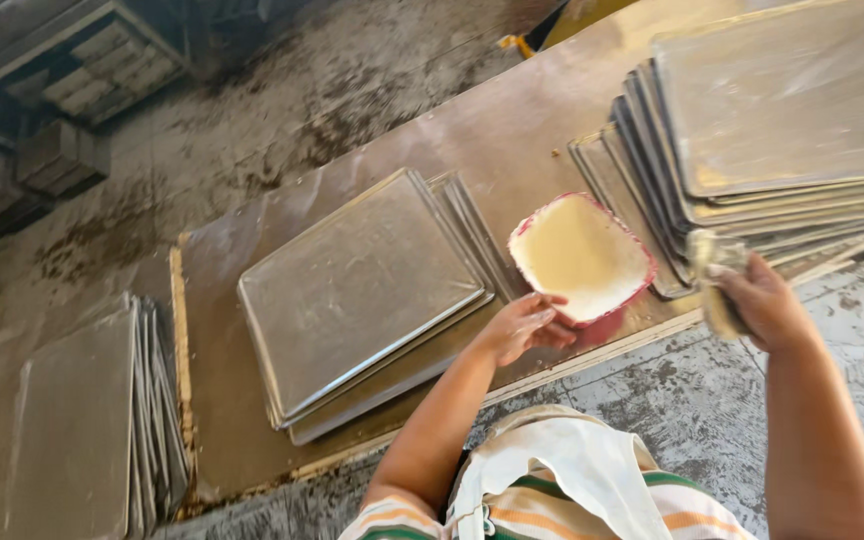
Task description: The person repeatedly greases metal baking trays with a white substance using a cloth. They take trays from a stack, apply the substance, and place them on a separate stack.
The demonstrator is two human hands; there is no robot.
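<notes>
Pale, greasy rag (714,275) bunched in the right hand (764,303), fingers closed round it, right of centre, just below the tall tray stack (782,110) at upper right. Left hand (524,325) at centre, fingers loosely curled, partly open, touching the near rim of a red bowl (582,258) but not clearly gripping it. Bowl is squarish, filled with whitish paste, tilted, resting on the surface (512,140) between two stacks. Second, lower tray stack (362,290) left of the bowl, metal, dull. Third stack (77,430) at lower left, well apart. Surface brown, worn. Dirty floor (252,110) at upper left. Striped shirt, white apron (562,475) at bottom.
</notes>
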